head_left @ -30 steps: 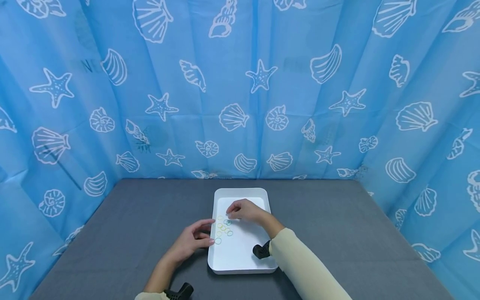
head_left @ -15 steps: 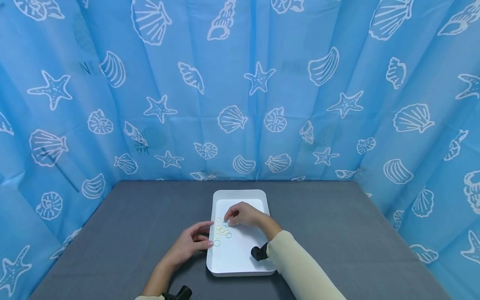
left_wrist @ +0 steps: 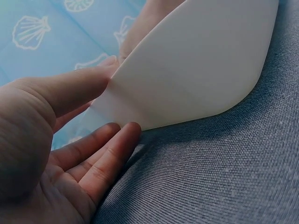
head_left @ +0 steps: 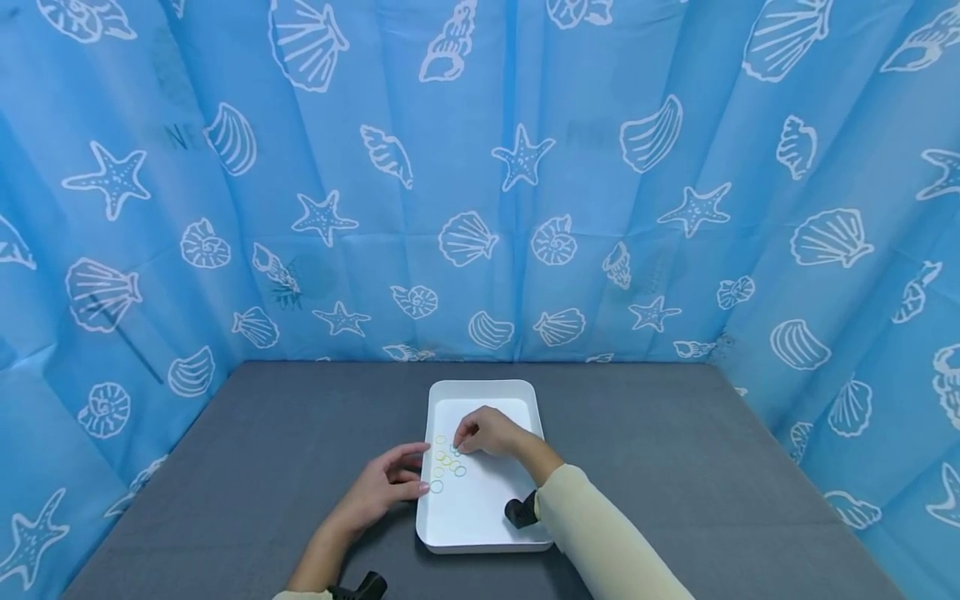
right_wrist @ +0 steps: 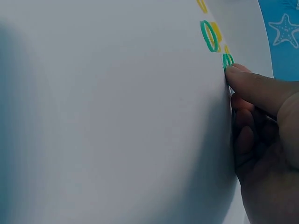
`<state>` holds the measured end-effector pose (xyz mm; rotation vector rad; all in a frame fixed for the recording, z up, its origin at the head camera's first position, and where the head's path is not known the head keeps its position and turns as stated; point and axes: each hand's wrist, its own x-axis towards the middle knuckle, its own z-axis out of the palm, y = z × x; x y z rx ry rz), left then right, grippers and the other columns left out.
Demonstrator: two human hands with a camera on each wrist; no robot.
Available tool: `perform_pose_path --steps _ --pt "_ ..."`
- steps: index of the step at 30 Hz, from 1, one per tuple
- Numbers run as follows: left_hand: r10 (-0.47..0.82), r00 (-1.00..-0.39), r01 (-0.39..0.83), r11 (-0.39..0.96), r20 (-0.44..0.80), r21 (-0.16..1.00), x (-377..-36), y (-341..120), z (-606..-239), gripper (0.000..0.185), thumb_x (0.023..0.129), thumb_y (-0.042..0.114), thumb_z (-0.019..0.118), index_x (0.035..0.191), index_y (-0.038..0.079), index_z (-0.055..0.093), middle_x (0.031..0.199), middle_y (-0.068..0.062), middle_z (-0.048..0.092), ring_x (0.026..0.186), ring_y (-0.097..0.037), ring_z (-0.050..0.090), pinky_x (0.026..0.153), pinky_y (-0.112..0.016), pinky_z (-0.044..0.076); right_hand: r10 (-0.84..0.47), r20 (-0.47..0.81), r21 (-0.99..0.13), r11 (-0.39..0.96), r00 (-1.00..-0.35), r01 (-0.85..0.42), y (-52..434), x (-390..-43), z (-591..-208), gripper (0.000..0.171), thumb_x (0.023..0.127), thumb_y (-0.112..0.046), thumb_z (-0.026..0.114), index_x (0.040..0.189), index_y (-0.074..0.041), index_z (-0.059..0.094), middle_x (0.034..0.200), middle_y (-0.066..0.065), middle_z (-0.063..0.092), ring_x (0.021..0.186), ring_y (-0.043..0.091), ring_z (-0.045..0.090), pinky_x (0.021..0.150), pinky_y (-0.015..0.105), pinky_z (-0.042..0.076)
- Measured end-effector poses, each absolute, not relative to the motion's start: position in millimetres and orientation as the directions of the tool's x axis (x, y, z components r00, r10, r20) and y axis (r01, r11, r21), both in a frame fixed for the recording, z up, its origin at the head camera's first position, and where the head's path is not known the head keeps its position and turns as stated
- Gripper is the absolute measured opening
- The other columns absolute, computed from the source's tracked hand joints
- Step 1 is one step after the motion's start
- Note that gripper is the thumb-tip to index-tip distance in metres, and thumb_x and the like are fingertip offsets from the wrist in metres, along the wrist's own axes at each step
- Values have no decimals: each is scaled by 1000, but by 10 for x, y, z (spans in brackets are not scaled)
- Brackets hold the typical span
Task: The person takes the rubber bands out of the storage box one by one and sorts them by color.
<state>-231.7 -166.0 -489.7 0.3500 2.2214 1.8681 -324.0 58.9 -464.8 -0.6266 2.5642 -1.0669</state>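
A shallow white tray point(head_left: 487, 525) holds several thin yellow and green rubber bands along its left side. My left hand point(head_left: 382, 483) holds the tray's left wall; in the left wrist view its thumb point(left_wrist: 88, 86) lies at the rim and other fingertips point(left_wrist: 133, 130) meet the outer wall near the bottom. Inside the tray, my right hand point(head_left: 487, 432) pinches at a green rubber band point(right_wrist: 227, 59), thumb and index tips together right at it. Another green rubber band point(right_wrist: 209, 36) and a yellow one point(right_wrist: 201, 5) lie farther along in the right wrist view.
The tray stands on a table with a grey cloth point(head_left: 300, 433). Behind and at both sides hangs a blue curtain point(head_left: 510, 275) with white shells and starfish. Black wrist cameras point(head_left: 522, 508) sit on both wrists, the right one over the tray.
My right hand has moved a little nearer to me inside the tray, and its fingertips have drawn together over the green rubber bands. The left hand stays at the tray's left side.
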Motion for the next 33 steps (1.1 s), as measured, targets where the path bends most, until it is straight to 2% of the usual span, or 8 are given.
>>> perform_pose_path --steps 14,25,33 --pt "324 -946 45 164 -10 986 -2317 -1645 -4876 60 86 15 75 140 4 49 127 -21 54 99 -26 62 78 -34 52 -490 -116 -691 665 -864 -284 598 -3209 -4587 10 87 -11 73 78 -13 71 72 -4 62 68 11 53 67 27 42" --pt "330 -944 61 148 9 987 -2294 -1632 -4857 59 88 13 73 141 3 48 126 -22 54 98 -26 61 77 -35 52 -506 -97 -721 630 -857 -290 628 -3242 -4550 9 88 -8 71 80 -9 70 73 -3 62 67 11 51 64 26 41" --pt "317 -948 54 169 -2 984 -2306 -1662 -4894 59 87 14 74 140 4 49 123 -19 55 97 -26 61 77 -34 52 -450 -127 -713 661 -884 -234 621 -3227 -4477 9 91 -7 66 83 -9 68 77 -1 60 71 14 51 64 27 42"
